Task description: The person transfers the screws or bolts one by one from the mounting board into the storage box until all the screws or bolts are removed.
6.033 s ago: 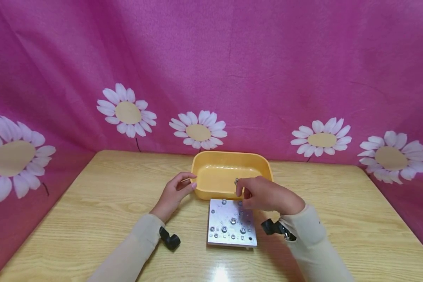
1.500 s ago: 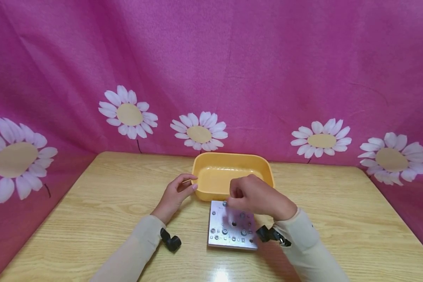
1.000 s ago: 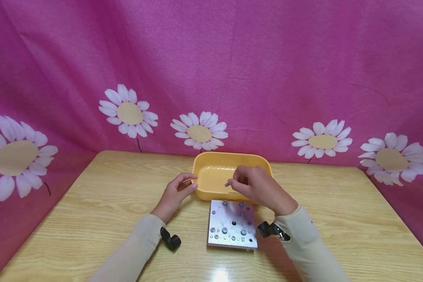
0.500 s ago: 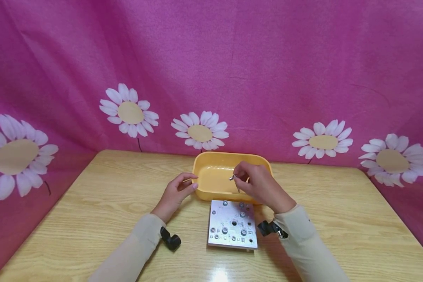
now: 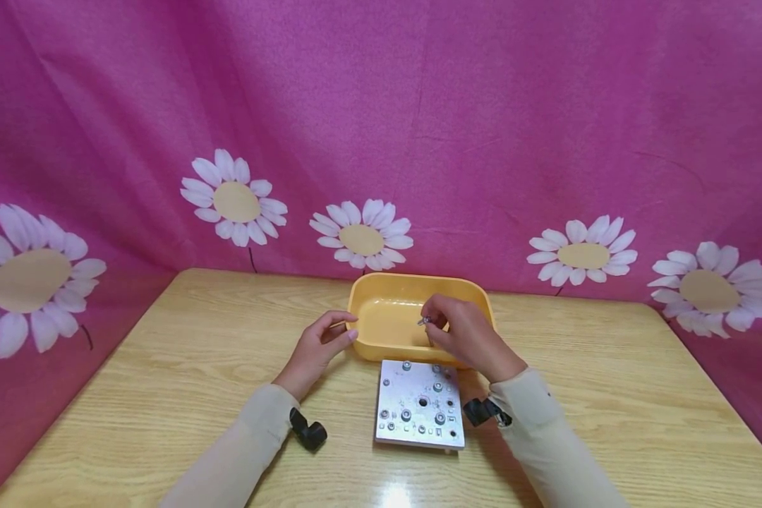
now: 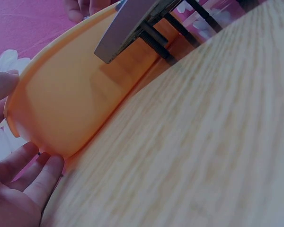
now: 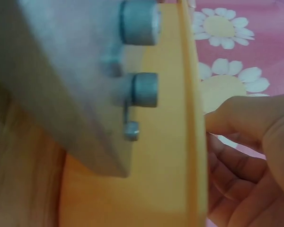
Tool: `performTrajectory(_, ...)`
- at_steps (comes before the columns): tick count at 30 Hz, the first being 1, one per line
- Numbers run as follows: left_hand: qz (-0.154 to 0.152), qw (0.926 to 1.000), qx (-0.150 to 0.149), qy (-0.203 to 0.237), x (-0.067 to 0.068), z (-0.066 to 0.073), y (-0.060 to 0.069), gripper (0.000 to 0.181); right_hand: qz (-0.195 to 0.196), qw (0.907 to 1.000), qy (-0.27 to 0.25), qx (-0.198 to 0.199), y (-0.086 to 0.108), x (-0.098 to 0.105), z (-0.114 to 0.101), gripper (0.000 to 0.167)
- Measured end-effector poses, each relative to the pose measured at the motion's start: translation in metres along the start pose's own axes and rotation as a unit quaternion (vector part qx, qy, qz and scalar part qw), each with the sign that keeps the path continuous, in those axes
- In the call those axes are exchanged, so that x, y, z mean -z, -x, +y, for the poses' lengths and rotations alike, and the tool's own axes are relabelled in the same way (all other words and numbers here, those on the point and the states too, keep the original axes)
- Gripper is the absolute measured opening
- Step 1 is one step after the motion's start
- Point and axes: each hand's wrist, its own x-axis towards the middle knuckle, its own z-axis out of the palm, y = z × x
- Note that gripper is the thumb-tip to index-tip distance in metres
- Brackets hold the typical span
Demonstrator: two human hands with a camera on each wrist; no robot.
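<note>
A small metal bolt [image 5: 424, 321] is pinched between the thumb and fingers of my right hand [image 5: 463, 331], above the yellow plastic tray [image 5: 381, 351]. A thin dark piece hangs below those fingertips; I cannot tell whether it belongs to the bolt. My left hand [image 5: 314, 353] holds the tray's left end; the left wrist view shows its fingers [image 6: 47, 177] against the lower wall. In front of the tray is a square metal plate [image 5: 413, 391] with several socket-head bolts and a bare dark hole at its centre. Threaded shanks [image 6: 154, 45] stick out beneath it.
Everything stands on a wood-grain table [image 5: 228, 339]. Behind rises a pink curtain [image 5: 470, 141] printed with white daisies. The plate nearly meets the tray's front wall, and its bolt heads [image 7: 144, 90] stand up beside the tray in the right wrist view.
The plate's centre bolt, seated six seconds ago, is out. My right hand has moved from over the plate to over the tray, turning the bolt in its fingers. My left hand has stayed.
</note>
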Motion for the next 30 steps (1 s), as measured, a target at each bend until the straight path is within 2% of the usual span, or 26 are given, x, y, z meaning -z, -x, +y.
performTrajectory(6,0.001,1.0,-0.004,0.0,0.001,0.0,0.0,0.032,-0.013,0.9998,0.005,-0.013,-0.001,-0.005,0.005,0.01)
performTrajectory(15,-0.001,1.0,0.009,0.003,0.002,0.004,0.002,0.032,-0.039,0.9983,-0.004,-0.042,-0.002,-0.013,0.014,0.006)
performTrajectory(16,0.001,1.0,0.008,0.003,0.003,0.0,0.0,0.031,-0.043,0.9979,-0.005,-0.048,-0.002,-0.014,0.015,0.007)
performTrajectory(20,0.005,1.0,0.004,-0.003,0.003,-0.001,0.0,0.029,-0.051,0.9967,-0.006,-0.062,-0.004,-0.015,0.02,0.007)
performTrajectory(30,0.0,0.9999,-0.001,0.011,0.001,-0.001,-0.001,0.032,-0.104,0.9913,-0.02,-0.079,-0.01,-0.012,0.028,0.009)
